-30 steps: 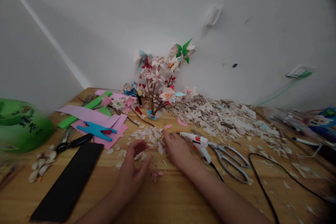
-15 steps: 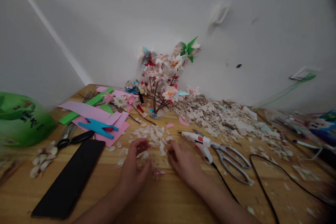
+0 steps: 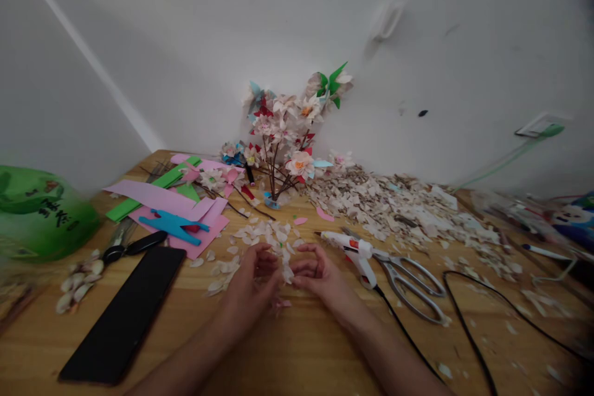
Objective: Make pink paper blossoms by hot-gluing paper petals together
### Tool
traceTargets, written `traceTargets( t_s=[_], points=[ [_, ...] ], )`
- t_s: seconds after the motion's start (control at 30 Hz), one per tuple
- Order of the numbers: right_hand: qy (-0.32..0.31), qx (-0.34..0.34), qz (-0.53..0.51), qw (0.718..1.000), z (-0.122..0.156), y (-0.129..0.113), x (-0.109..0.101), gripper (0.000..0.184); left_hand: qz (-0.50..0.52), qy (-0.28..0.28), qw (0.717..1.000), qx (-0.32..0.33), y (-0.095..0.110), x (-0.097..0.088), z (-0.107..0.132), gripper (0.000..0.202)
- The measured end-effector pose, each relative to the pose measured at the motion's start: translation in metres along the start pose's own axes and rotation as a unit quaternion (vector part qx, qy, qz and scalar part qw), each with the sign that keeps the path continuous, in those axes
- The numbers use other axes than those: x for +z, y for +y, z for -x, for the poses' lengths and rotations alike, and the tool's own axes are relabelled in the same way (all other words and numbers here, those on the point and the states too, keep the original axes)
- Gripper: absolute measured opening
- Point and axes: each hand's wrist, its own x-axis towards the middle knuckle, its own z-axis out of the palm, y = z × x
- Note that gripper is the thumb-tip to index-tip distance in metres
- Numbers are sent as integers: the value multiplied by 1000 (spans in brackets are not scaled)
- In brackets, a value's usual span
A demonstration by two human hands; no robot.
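Observation:
My left hand (image 3: 250, 281) and my right hand (image 3: 316, 272) meet just above the wooden table (image 3: 297, 346), fingers curled inward. Between their fingertips is a small pale shell piece (image 3: 286, 272), pinched by both hands. Loose pale shell pieces (image 3: 264, 236) lie scattered right behind the hands. A small pink bit (image 3: 279, 304) rests on the table under the wrists. Further back stands a craft bouquet of shell flowers (image 3: 292, 130) on dark twigs.
A white glue gun (image 3: 355, 250) and metal scissors (image 3: 408, 284) lie right of my right hand, with a black cord (image 3: 468, 328). A black flat case (image 3: 125, 312), pink, green and blue paper (image 3: 171, 210) and a green bag (image 3: 39, 213) are left. A shell heap (image 3: 403, 207) lines the wall.
Both hands have drawn together over the table. The right hand left the scattered pieces and curled in toward the left, and the two now pinch a shell piece between them.

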Motion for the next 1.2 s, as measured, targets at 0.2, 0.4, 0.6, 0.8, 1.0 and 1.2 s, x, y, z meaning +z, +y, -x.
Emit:
traceTargets(
  t_s=[0.2,0.4,0.6,0.8,1.0,1.2],
  points=[
    [32,-24,14,999,-5,2,6,46,28,-22,999,-35,8,3,-5,29],
    [68,-56,40,995,-11,3,2,38,-25,17,999,-20,2,-1,-10,24],
    [134,-169,155,964,-1,0,7,27,111,36,988,-96,12,1,-10,30],
    [103,-304,311,895,13,7,12,29,332,-44,901,-276,29,-2,-2,39],
    [77,-243,156,954,16,-2,17,36,340,-22,911,-232,21,-5,-4,50],
    [60,-92,-22,994,9,-8,20,37,276,-18,942,-189,24,-2,-4,57]
  ],
)
